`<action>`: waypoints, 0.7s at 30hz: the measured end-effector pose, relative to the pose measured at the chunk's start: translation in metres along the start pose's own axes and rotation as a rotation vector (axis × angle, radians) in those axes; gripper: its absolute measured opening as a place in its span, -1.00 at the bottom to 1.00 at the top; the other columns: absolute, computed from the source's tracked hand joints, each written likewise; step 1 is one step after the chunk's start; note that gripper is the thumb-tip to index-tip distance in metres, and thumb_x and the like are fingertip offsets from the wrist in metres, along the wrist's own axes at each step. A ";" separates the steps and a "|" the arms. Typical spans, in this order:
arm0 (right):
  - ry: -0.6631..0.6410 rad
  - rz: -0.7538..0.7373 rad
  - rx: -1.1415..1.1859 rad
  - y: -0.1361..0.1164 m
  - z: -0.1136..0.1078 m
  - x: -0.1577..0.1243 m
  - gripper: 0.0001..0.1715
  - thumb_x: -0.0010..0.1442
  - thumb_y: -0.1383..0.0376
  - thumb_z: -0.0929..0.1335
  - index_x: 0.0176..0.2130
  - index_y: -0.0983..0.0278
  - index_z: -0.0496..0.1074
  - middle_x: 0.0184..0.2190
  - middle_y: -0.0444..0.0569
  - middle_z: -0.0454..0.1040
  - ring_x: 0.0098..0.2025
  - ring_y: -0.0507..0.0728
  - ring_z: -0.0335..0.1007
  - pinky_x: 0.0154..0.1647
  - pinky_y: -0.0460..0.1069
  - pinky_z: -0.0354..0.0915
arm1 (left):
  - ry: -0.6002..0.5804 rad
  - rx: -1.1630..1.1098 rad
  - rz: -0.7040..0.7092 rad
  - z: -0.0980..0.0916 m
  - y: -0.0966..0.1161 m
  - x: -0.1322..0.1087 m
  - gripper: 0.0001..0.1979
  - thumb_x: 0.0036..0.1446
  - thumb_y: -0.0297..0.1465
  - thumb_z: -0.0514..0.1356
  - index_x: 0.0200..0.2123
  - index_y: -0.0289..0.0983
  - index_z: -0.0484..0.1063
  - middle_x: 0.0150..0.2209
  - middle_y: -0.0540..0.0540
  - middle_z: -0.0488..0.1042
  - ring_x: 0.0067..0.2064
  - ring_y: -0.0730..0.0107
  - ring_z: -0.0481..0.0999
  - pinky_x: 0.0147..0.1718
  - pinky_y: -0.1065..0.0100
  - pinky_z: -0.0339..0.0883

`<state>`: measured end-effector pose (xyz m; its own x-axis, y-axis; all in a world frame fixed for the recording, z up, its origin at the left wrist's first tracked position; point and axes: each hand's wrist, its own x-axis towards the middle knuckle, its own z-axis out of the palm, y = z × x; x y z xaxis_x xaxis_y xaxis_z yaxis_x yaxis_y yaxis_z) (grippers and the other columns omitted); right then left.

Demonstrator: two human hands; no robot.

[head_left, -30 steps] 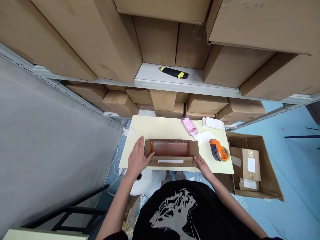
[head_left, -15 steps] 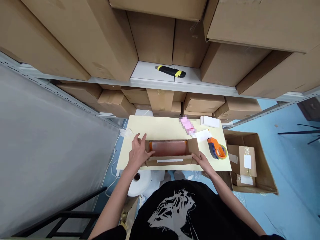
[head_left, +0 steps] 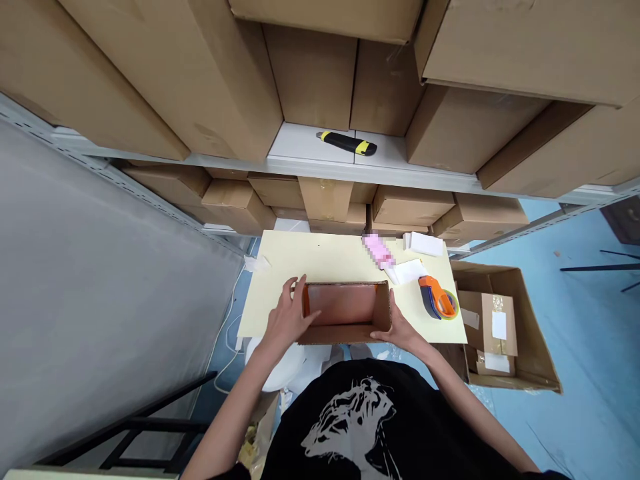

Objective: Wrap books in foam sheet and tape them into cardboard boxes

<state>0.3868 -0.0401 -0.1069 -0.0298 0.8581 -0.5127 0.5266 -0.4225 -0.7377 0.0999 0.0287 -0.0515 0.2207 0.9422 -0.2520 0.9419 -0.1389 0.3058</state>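
A long brown cardboard box (head_left: pixel 345 311) lies on the pale yellow table (head_left: pixel 320 257) near its front edge. My left hand (head_left: pixel 289 319) grips the box's left end, fingers wrapped over the edge. My right hand (head_left: pixel 397 328) presses against the box's right end, thumb along the front. The box's broad brown face is turned up; nothing orange shows on it.
An orange tape dispenser (head_left: pixel 437 299), white paper slips (head_left: pixel 409 271) and a pink item (head_left: pixel 379 251) lie at the table's right back. An open carton (head_left: pixel 505 327) holding smaller parcels stands on the blue floor to the right. A yellow-black utility knife (head_left: pixel 347 143) rests on the shelf above.
The box has been turned over between my hands: its open top with the orange contents and white label no longer shows, and a plain brown face is up.
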 end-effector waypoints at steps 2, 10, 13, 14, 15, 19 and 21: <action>0.042 -0.015 -0.018 0.006 0.006 0.001 0.46 -0.16 0.05 0.49 0.34 0.22 -0.49 0.35 0.19 -0.18 0.37 0.31 -0.26 0.30 0.22 -0.11 | 0.025 0.034 0.014 -0.005 -0.005 0.018 -0.38 0.16 -0.16 0.08 0.25 -0.20 0.05 0.18 -0.26 0.20 -0.03 0.06 0.46 -0.27 0.21 0.40; 0.084 -0.048 -0.134 0.011 0.016 -0.010 0.24 -0.02 0.06 0.42 0.35 0.10 -0.39 0.34 0.10 -0.09 0.30 0.34 -0.01 0.21 0.24 0.10 | -0.076 0.036 -0.081 -0.008 -0.008 0.097 -0.50 0.12 0.03 0.02 -0.26 -0.31 0.42 -0.26 -0.26 0.52 -0.14 0.00 0.51 -0.22 0.18 0.33; 0.070 -0.072 -0.230 0.012 0.027 -0.016 0.00 0.09 0.01 0.34 0.34 -0.02 -0.23 0.37 0.03 -0.21 0.23 0.38 0.14 0.08 0.25 0.26 | -0.023 0.036 -0.162 -0.004 0.000 0.101 -0.38 0.12 0.05 0.00 -0.08 -0.42 0.34 -0.16 -0.39 0.48 -0.13 -0.07 0.50 -0.23 0.13 0.33; 0.066 -0.071 -0.258 0.012 0.031 -0.017 -0.08 0.12 -0.02 0.30 0.33 -0.04 -0.18 0.37 0.00 -0.25 0.22 0.39 0.16 0.05 0.26 0.29 | 0.006 0.025 -0.176 -0.001 0.003 0.098 -0.36 0.15 0.03 -0.03 -0.03 -0.44 0.29 -0.10 -0.42 0.45 -0.12 -0.07 0.50 -0.22 0.11 0.33; 0.065 -0.064 -0.279 0.013 0.034 -0.018 -0.15 0.15 -0.04 0.27 0.32 -0.06 -0.14 0.38 -0.03 -0.29 0.22 0.40 0.16 0.03 0.26 0.30 | 0.032 -0.002 -0.168 0.004 0.004 0.093 -0.37 0.18 0.01 -0.07 0.00 -0.45 0.26 -0.06 -0.42 0.42 -0.12 -0.05 0.50 -0.22 0.11 0.33; 0.035 -0.048 -0.258 0.018 0.034 -0.019 -0.24 0.21 -0.08 0.19 0.31 -0.08 -0.11 0.39 -0.12 -0.38 0.28 0.36 0.05 0.16 0.26 0.19 | 0.035 -0.163 0.013 0.024 0.001 0.065 -0.56 0.31 -0.18 -0.20 -0.03 -0.28 0.32 -0.02 -0.18 0.42 -0.10 0.25 0.50 -0.18 0.26 0.36; -0.049 -0.095 -0.197 0.022 0.026 -0.023 -0.22 0.21 -0.08 0.20 0.32 -0.04 -0.11 0.39 -0.12 -0.42 0.33 0.31 -0.08 0.23 0.22 0.09 | 0.017 -0.185 0.071 0.030 -0.004 0.053 -0.60 0.32 -0.27 -0.20 0.01 -0.21 0.33 0.05 -0.08 0.40 -0.04 0.33 0.46 -0.13 0.31 0.36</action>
<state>0.3772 -0.0764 -0.1230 -0.1256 0.8741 -0.4693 0.6750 -0.2713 -0.6861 0.1153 0.0703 -0.0936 0.2796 0.9372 -0.2083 0.8612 -0.1488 0.4861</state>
